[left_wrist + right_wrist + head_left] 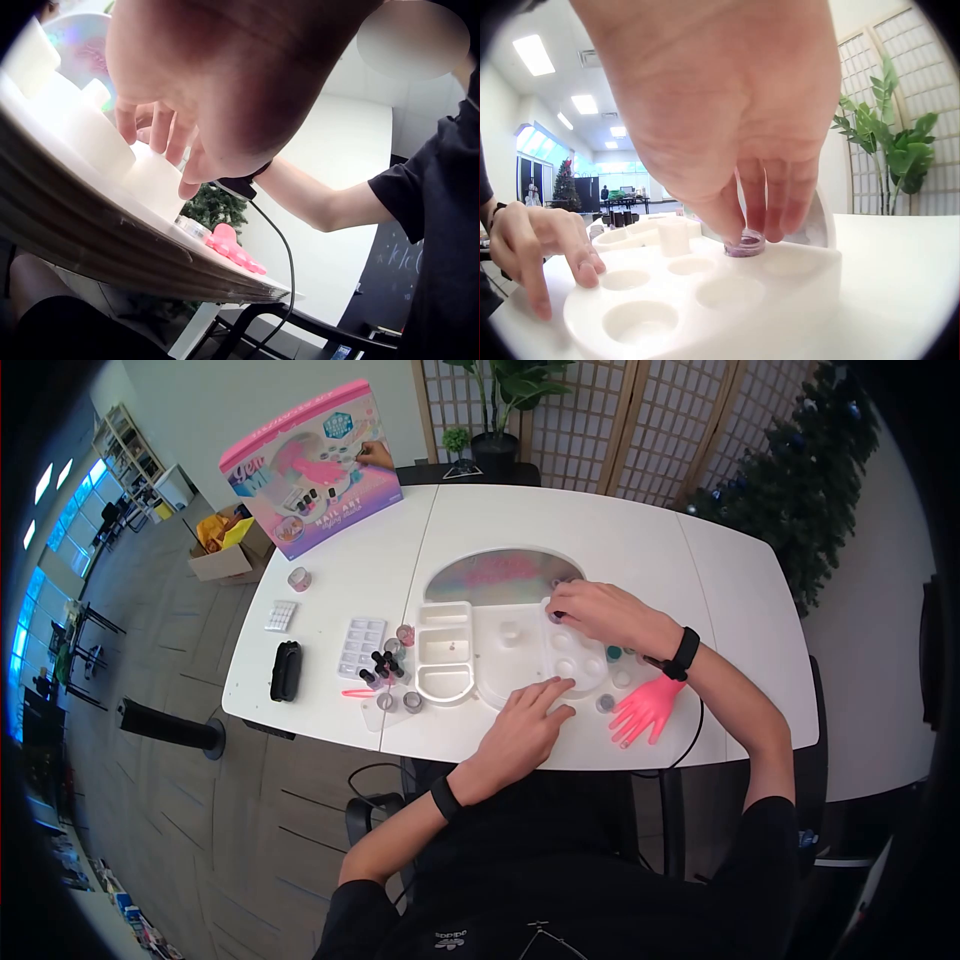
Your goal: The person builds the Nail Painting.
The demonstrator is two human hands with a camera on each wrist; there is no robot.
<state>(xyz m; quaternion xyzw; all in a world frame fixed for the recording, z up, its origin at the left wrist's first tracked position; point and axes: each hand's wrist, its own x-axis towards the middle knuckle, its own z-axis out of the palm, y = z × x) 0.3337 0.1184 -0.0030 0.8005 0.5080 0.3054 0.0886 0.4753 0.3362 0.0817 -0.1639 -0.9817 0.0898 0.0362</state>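
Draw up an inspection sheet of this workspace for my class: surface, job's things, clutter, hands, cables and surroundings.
Surface: white table, with things spread over it.
Job's things: white organizer with round wells; small jar with purple contents at its top, whether fully seated is unclear.
Clutter: dark-capped bottles, pink model hand, black case and upright nail-art box.
Hands: right hand pinches the small jar; left hand touches the organizer's near side.
Cables: dark cable hangs past the table's edge, beside the pink model hand.
Surroundings: folding screen, potted plant and decorated tree beyond the table; cardboard carton at the left.
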